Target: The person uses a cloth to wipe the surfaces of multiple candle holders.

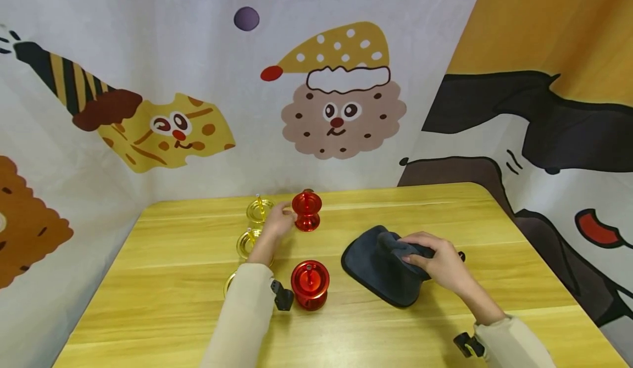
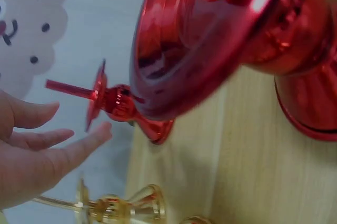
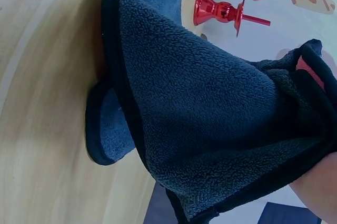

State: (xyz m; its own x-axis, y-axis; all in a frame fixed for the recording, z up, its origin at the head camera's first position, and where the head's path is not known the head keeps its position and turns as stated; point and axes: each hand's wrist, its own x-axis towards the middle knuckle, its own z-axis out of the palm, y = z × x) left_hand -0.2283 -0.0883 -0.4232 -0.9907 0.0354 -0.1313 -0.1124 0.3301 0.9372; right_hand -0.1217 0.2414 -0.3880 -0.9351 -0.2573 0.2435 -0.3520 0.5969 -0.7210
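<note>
My left hand [image 1: 279, 222] reaches to the far red candle holder [image 1: 307, 211], fingers extended beside its stem. In the left wrist view the fingertips lie close to that candle holder's [image 2: 122, 103] round dish, with nothing gripped. A second red candle holder [image 1: 310, 284] stands nearer, beside the left wrist, and looms large in the left wrist view. My right hand [image 1: 440, 258] pinches a bunched part of a dark blue-grey cloth [image 1: 368, 261] with a black edging. The right wrist view shows the cloth [image 3: 200, 87] folded and hanging from the hand, its lower part near the table.
Several gold candle holders [image 1: 246, 243] stand in a row on the left, partly hidden by the left arm. The wooden table [image 1: 163, 280] ends at a printed curtain [image 1: 207, 44] behind. A black wrist device [image 1: 283, 295] is on the left sleeve.
</note>
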